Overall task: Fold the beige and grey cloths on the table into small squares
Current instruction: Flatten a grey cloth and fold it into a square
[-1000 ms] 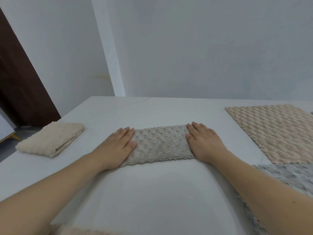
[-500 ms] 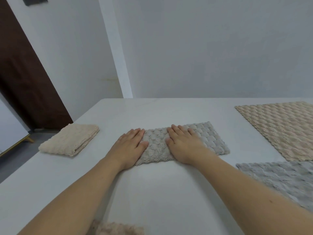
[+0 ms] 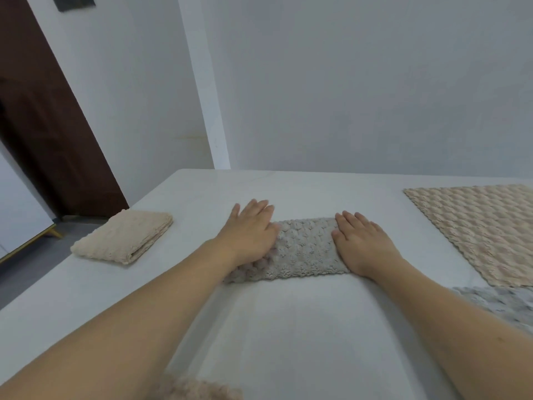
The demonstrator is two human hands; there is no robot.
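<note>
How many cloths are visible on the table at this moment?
5. A folded beige cloth at left, a grey strip under both hands, a flat beige cloth at right, a grey cloth near the right forearm, a beige cloth at the bottom edge. Others may lie outside the frame.

Plain white table [image 3: 288, 342], smooth top, running back to a pale grey-white wall [image 3: 375, 82] with a lighter vertical strip [image 3: 202, 96] down the corner. Off to the left there's a dark reddish-brown door [image 3: 43, 125] and a bit of grey floor [image 3: 26, 272] below the table edge. There's also a small dark rectangle [image 3: 76, 2] high on the wall, too cut off to tell what it is.
</note>
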